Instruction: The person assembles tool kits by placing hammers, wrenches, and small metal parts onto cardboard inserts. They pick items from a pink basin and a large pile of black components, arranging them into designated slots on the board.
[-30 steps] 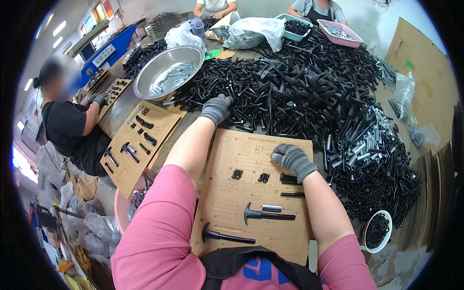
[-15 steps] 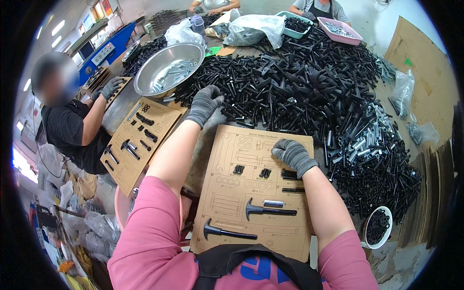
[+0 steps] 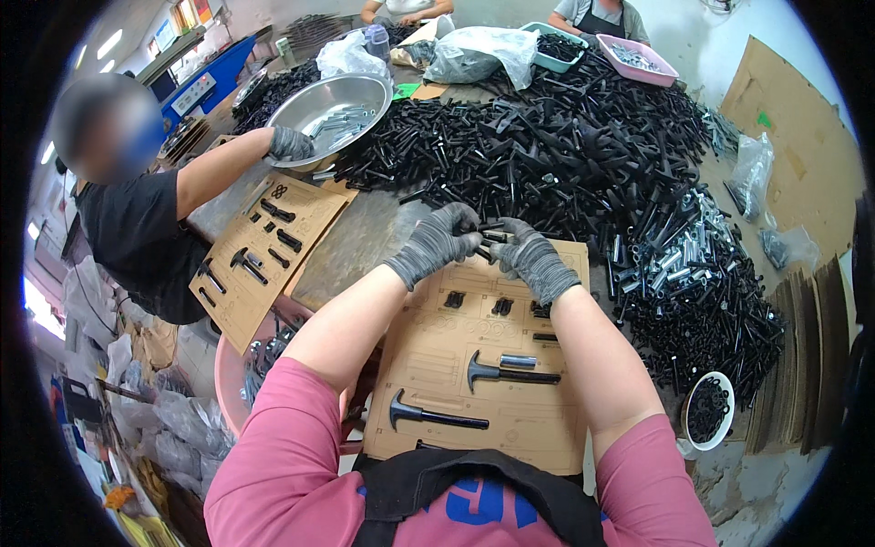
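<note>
A worker in grey gloves is bringing both hands together over small black parts at a packing table.

The left hand (image 3: 436,242) and right hand (image 3: 531,258) are pinching a few small black pieces (image 3: 493,239) between their fingertips, holding them just above the far edge of a cut-out cardboard tray (image 3: 428,346), apparently so they can be sorted before going into its slots. Nearer the body, two hammer-shaped tools (image 3: 510,372) are already sitting in their cut-outs. Just beyond the hands, a large heap of black parts (image 3: 565,155) is lying within easy reach. To the left, a co-worker's gloved hand (image 3: 290,144) is resting at a steel bowl (image 3: 328,105).
</note>
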A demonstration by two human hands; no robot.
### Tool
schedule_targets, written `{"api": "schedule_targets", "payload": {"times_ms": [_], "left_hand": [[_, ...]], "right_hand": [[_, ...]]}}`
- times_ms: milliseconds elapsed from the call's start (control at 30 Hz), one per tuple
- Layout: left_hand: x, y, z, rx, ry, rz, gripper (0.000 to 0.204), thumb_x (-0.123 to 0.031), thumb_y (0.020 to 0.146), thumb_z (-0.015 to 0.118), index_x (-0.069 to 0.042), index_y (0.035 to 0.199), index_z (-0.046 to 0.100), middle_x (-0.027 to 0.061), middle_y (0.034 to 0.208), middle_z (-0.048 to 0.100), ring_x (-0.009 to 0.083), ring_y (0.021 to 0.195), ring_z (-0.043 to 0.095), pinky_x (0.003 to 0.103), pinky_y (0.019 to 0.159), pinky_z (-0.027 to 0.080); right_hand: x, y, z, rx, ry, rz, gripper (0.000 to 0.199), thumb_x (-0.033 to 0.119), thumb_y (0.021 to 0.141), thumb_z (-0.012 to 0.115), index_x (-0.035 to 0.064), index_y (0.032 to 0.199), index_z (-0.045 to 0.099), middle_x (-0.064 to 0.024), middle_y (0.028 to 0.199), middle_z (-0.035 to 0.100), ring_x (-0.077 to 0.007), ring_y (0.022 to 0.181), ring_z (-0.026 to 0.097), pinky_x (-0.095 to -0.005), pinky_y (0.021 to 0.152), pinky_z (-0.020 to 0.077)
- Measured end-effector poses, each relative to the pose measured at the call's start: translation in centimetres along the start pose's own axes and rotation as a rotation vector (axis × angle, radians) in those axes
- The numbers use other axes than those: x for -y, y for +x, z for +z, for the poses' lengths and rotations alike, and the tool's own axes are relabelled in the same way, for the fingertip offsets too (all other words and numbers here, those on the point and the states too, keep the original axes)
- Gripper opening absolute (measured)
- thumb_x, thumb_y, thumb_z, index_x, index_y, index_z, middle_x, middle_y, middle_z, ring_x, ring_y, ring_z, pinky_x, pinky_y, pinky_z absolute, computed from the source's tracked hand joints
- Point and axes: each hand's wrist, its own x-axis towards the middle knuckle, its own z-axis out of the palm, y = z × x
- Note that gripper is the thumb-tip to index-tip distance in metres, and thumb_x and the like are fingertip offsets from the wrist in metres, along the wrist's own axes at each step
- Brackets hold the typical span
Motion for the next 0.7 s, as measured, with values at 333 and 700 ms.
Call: {"api": "schedule_targets", "payload": {"times_ms": [333,700], "left_hand": [[4.6,1.0,-0.9,-0.106,0.626,0.060,0.022,-0.016,0.068,0.067,-0.004,0.085,0.061,0.0113,0.075,0.062,0.0232,0.070,0.058,0.032,0.068,0.047],[5.1,1.1,-1.7,0.114,0.683,0.047,0.032,-0.020,0.072,0.067,-0.007,0.100,0.061,0.0120,0.094,0.062,0.0259,0.091,0.058,0.033,0.084,0.043]], "right_hand": [[-2.9,0.8,0.2,-0.161,-0.548,-0.264,0.031,0.018,0.078,0.060,0.0110,0.108,0.060,-0.0126,0.104,0.061,-0.0261,0.094,0.058,-0.0332,0.087,0.0431],[-2.3,1.9,4.4,-0.132,-1.020,-0.337,0.030,0.020,0.076,0.060,0.0103,0.105,0.058,-0.0171,0.105,0.055,-0.0318,0.094,0.056,-0.0380,0.084,0.0458]]}}
